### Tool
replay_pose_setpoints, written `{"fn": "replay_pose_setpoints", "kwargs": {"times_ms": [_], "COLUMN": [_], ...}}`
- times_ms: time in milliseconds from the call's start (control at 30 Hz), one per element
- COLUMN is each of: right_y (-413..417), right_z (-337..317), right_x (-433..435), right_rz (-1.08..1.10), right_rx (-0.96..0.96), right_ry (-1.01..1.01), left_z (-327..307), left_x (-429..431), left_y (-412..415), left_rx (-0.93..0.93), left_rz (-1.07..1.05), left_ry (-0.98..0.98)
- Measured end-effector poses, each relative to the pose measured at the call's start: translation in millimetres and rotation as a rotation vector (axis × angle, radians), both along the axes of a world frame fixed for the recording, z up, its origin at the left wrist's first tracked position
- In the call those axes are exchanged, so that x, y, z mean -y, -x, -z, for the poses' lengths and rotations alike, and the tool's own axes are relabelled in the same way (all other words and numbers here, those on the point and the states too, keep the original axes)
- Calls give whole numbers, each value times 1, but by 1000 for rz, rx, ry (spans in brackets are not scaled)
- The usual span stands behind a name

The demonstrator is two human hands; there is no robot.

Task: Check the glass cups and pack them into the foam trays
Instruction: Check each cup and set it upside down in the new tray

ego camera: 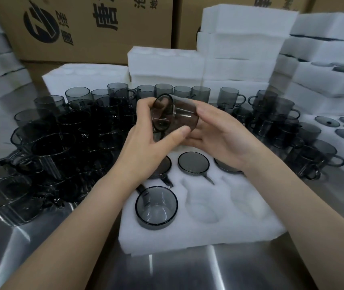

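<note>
A smoky grey glass cup [182, 117] lies on its side in the air, its mouth turned to the left. My left hand [150, 141] grips it at the rim, thumb along the underside. My right hand [217, 139] cups its base from the right. Below them lies a white foam tray [198, 229] with round pockets. One upright cup [156, 207] sits in its near left pocket. Cups [193, 164] fill the far row, partly hidden by my hands. Two near pockets hold nothing.
Many loose grey cups [62, 143] crowd the steel table on the left and behind. More cups [282, 122] stand at the right. Foam trays are stacked [240, 49] at the back and right, one holding glass lids [326, 122]. Cardboard boxes [83, 28] line the back.
</note>
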State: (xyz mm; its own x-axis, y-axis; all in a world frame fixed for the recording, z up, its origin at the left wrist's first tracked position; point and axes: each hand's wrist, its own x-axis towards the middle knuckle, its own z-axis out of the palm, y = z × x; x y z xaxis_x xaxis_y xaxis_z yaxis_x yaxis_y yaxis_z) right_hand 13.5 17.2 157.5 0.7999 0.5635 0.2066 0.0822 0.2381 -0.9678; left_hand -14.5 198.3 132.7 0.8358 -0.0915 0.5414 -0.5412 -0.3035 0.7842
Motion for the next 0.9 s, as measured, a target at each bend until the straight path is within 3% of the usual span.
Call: {"fn": "replay_pose_setpoints", "kwargs": {"times_ms": [100,367,533,667,900], "right_y": [0,6,4,1,1], "right_z": [1,4,3,2,-1], "right_x": [0,-4,-6,-6,1], "right_rz": [129,364,481,499,98], "right_rx": [60,342,414,277,34], "right_ry": [-31,198,166,89,-112], "left_z": [2,-3,-5,-4,-2], "left_x": [-2,0,0,-1,-1], "left_y": [-3,0,2,1,0], "left_rx": [9,116,123,113,39], "left_rz": [-21,-44,-38,17,29], "left_ry": [-8,-212,-288,-277,-32]}}
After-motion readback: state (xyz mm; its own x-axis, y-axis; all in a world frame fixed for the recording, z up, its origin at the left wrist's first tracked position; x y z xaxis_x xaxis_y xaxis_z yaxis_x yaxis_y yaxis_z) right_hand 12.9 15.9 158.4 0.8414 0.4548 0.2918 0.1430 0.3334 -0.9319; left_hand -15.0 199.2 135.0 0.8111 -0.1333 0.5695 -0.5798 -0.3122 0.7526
